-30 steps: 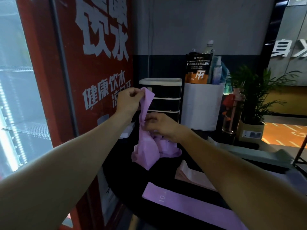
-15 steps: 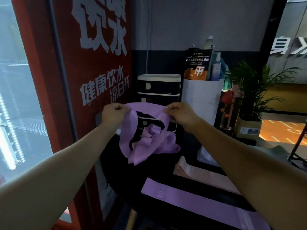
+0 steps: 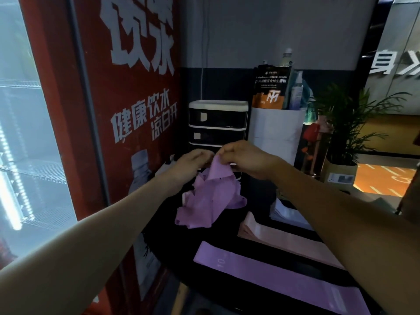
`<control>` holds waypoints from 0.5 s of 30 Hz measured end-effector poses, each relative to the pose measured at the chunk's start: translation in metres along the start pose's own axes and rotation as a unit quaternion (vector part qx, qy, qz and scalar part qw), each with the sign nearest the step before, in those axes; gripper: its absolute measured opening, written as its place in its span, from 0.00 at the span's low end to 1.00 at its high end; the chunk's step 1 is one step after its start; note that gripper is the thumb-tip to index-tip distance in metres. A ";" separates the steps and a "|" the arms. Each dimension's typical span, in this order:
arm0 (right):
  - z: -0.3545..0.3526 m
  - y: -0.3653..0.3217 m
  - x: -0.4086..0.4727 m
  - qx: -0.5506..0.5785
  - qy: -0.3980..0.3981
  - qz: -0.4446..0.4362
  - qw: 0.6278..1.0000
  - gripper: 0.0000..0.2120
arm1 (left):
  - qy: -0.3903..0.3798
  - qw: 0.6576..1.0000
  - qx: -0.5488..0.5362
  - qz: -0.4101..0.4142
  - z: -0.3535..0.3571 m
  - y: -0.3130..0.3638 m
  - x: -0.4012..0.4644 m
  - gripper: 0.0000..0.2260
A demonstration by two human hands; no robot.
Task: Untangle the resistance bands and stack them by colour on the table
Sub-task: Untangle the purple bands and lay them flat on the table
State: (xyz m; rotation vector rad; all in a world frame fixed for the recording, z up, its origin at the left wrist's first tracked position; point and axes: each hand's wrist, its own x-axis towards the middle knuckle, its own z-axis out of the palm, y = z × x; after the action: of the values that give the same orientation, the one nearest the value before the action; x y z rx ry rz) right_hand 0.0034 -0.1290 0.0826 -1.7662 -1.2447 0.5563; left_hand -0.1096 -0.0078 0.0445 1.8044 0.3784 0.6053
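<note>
While both forearms reach in from the lower corners of the frame, a crumpled bunch of purple elastic resistance bands point(image 3: 210, 196) is held up at frame centre, above the dark round table point(image 3: 227, 289). The bunch is pinched at its top edge by the left hand point(image 3: 193, 162) and the right hand point(image 3: 245, 159), fingertips closed on the fabric and almost touching each other. The rest of the tangle hangs down in folds below the hands; whether its lowest fold touches the tabletop cannot be told.

Lower centre to lower right: one flat purple band marked "10" point(image 3: 279, 283) is laid straight on the table. Just above it, apart from it, a flat stack of pale pink bands point(image 3: 284, 239) is laid, partly hidden by the right forearm.

Behind the hands a black-and-white drawer unit point(image 3: 218, 123) is seen, with a white container point(image 3: 276, 130) just right of it. At upper left a red drinks fridge with white lettering point(image 3: 136, 87) is noted; a green potted plant point(image 3: 350, 123) at right.
</note>
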 end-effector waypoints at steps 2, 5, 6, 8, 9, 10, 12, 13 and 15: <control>-0.002 0.002 -0.003 -0.038 0.000 -0.012 0.999 0.09 | -0.047 0.997 -0.051 -0.021 0.012 -0.002 0.000 0.10; -0.008 0.009 -0.010 -0.046 0.019 -0.014 0.999 0.12 | -0.070 0.993 -0.077 -0.051 0.019 -0.007 -0.002 0.10; -0.010 0.011 -0.012 -0.038 0.026 -0.012 0.999 0.13 | -0.073 0.993 -0.070 -0.053 0.021 -0.008 -0.003 0.09; -0.013 0.016 -0.016 -0.036 0.033 -0.006 0.999 0.13 | -0.090 0.992 -0.066 -0.056 0.026 -0.009 -0.006 0.09; -0.013 0.019 -0.017 -0.037 0.034 -0.002 0.999 0.13 | -0.096 0.992 -0.067 -0.056 0.028 -0.010 -0.007 0.10; -0.013 0.022 -0.018 -0.033 0.036 0.005 0.999 0.12 | -0.099 0.991 -0.066 -0.058 0.030 -0.010 -0.008 0.10; -0.012 0.028 -0.022 -0.023 0.040 0.021 0.999 0.10 | -0.089 0.993 -0.048 -0.061 0.032 -0.013 -0.010 0.12; -0.011 0.032 -0.025 -0.027 0.040 0.028 0.998 0.10 | -0.081 0.995 -0.026 -0.059 0.032 -0.016 -0.011 0.12; -0.007 0.042 -0.032 -0.059 0.022 0.042 0.997 0.07 | -0.073 0.995 0.027 -0.056 0.033 -0.028 -0.015 0.14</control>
State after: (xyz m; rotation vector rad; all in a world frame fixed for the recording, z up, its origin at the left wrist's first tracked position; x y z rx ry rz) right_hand 0.0172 -0.1657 0.0462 -1.9275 -1.1977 0.4977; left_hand -0.1012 -0.0331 0.0066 1.8530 0.3962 0.3851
